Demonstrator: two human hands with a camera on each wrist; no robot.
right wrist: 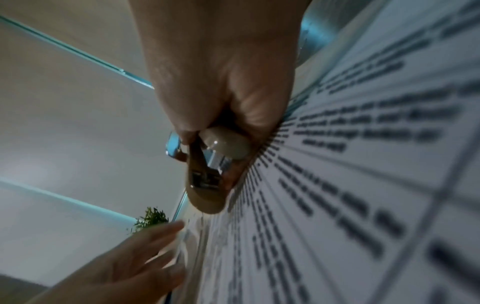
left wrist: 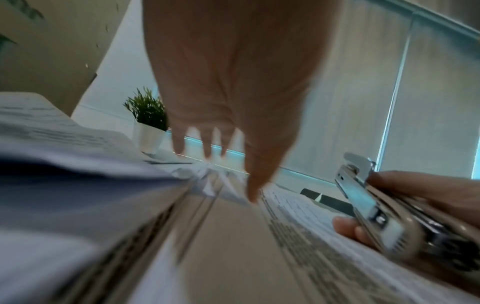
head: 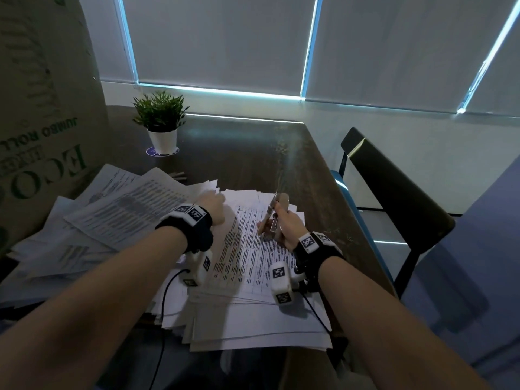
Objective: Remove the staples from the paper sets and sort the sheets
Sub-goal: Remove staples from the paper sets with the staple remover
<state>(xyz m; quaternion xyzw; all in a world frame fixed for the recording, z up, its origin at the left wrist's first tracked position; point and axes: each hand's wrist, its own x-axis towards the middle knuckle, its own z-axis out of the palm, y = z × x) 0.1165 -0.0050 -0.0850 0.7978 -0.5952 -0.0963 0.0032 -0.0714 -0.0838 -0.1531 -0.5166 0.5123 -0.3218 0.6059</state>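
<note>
A stack of printed paper sets (head: 247, 257) lies on the dark table in front of me. My left hand (head: 211, 205) reaches to the stack's far left corner with straight, spread fingers (left wrist: 207, 144); the thumb tip touches the crumpled corner there (left wrist: 205, 181). My right hand (head: 287, 229) grips a beige and metal stapler (head: 271, 213) over the right side of the top sheet, its metal end pointing away from me (left wrist: 361, 197). In the right wrist view the stapler (right wrist: 207, 181) sits in my curled fingers just above the printed sheet (right wrist: 363, 164), with the left hand (right wrist: 135, 263) further on.
A looser pile of sheets (head: 118, 209) spreads to the left, against a big cardboard box (head: 36, 108). A small potted plant (head: 163, 140) stands at the back of the table (head: 239, 153). Small bent staples (head: 343, 237) lie near the right edge, beside a dark chair (head: 394, 192).
</note>
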